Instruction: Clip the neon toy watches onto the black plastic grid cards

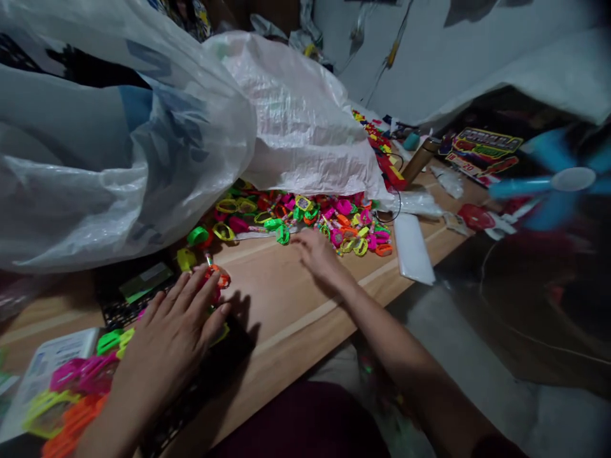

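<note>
My left hand (179, 324) lies palm down with fingers stretched over bright toy watches in a dark perforated tray (229, 356). An orange toy watch (219, 277) shows just beyond its fingertips, and the palm hides what lies below. My right hand (317, 254) is over the wooden table, at the near edge of a large pile of toy watches (344, 222) in pink, green, yellow and orange. Its fingers are loosely bent and somewhat apart, with nothing visible in them. The closest piece is a green toy watch (283, 235), just left of the fingertips.
A big translucent plastic bag (191, 146) bulges over the left; a white woven sack (296, 114) lies behind the pile. A white box (413, 248), a brown flask (420, 159) and a blue-bladed fan (573, 179) are at right. The table's front edge (305, 375) runs diagonally.
</note>
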### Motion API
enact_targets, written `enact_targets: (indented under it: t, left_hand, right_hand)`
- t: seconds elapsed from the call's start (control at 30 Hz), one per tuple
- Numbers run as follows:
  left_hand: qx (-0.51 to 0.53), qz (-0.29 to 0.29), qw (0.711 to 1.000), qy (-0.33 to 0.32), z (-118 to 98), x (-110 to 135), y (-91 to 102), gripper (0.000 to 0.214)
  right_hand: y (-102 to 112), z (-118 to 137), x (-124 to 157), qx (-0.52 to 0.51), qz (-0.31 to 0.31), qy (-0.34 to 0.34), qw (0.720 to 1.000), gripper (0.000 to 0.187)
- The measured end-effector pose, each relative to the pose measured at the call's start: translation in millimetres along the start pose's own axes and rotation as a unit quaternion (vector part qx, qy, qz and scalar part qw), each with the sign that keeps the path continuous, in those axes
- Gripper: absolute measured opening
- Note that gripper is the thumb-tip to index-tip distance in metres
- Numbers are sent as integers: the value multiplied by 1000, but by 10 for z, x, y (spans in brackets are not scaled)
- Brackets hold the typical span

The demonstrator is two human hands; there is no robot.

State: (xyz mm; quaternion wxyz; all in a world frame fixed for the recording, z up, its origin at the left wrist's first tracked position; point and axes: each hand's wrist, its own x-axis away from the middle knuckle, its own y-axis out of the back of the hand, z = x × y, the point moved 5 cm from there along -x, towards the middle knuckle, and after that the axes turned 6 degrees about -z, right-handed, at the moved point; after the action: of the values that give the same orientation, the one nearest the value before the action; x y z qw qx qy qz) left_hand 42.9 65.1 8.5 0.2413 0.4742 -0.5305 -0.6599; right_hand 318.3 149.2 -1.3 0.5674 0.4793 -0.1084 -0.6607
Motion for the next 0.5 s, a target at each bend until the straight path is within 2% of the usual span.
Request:
enact_targets:
  t: [0.03,0.1,0.2,0.27,0.33,0.43,0.5]
  left_hand:
    - [5,-6,1000,7,7,10,2,65]
    - [12,-16,999,26,8,11,12,66]
    - [27,-10,999,39,-14,-11,18,66]
    - [32,-1,998,45,-17,-22,15,67]
    - [29,9,998,48,-5,-18,3,70]
    - [26,13,999,42,22,13,-18,77]
    - [35,6,999,39,38,38,-23,75]
  right_hand:
    - [148,-181,-89,73,-22,-34,997,25]
    - [270,-435,-181,192,-1,-77,978,36]
    - [175,-490,-127,271,52,-72,958,49]
    - [71,-377,-24,251,70,-44,965,48]
    - [29,-244,81,175,88,-15,981,40]
    - [167,-123,205,63,66,5,996,29]
    - [306,-116,305,49,30,-13,998,17]
